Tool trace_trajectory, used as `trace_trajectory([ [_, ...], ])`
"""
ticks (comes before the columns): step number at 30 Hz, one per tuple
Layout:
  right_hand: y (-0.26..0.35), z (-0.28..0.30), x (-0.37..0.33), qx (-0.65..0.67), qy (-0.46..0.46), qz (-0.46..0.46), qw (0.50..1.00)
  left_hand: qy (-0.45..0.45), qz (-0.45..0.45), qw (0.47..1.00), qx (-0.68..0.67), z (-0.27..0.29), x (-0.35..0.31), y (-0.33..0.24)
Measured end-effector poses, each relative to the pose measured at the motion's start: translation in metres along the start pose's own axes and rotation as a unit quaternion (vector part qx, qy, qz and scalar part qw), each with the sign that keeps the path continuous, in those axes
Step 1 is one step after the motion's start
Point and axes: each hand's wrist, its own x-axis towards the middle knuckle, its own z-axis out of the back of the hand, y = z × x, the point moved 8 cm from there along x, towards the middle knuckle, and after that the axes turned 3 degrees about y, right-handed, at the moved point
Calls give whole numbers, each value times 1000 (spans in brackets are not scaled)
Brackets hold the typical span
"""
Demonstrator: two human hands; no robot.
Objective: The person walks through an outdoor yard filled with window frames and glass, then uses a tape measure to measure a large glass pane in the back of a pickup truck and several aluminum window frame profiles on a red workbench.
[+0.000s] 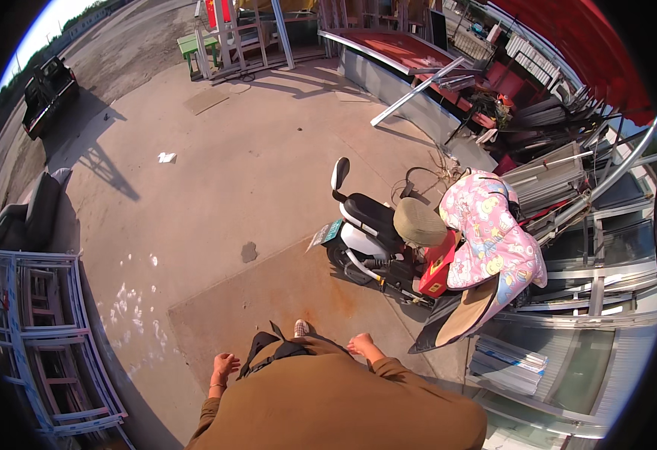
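Note:
My left hand (225, 365) hangs beside my body with its fingers loosely curled, and I see nothing in it. There is a thin band on that wrist. On the other side, my right hand (360, 344) is held in front of my hip, closed like a loose fist, with no object showing. Neither hand touches anything. Nearest to the right hand stands a white and black electric scooter (362, 238), parked ahead to the right. A pink patterned wind cover (486, 217) drapes over its front, and a red box (438, 266) sits in its footwell.
Metal window frames stand stacked at the left (51, 337) and lie piled at the right (546, 367). A dark armchair (32, 210) is at the left edge. Farther off are a red-topped workbench (396, 49), a green stool (193, 46) and a dark pickup truck (47, 94).

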Motion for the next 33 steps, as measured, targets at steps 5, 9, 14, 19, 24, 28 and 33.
trace_trajectory([
  [5, 241, -67, 25, -15, 27, 172, 985, -55, -83, 948, 302, 10, 48, -33],
  [9, 348, -111, 40, 16, 39, 271, 962, -42, -69, 947, 312, 40, 95, -67],
  [14, 322, -152, 85, -54, 18, 86, 995, -17, -33, 980, 198, 97, 162, -156],
  [19, 316, -163, 98, -279, -16, 122, 952, 8, -31, 999, 21, 134, 225, -280],
  [24, 364, -173, 121, -300, 24, 152, 941, -63, -85, 992, 71, 120, 270, -412],
  [28, 450, -186, 158, -312, 49, 166, 934, -60, -55, 995, 61, 66, 291, -462],
  [33, 558, -193, 189, -168, 111, 124, 972, 64, -83, 978, 180, -9, 311, -489],
])
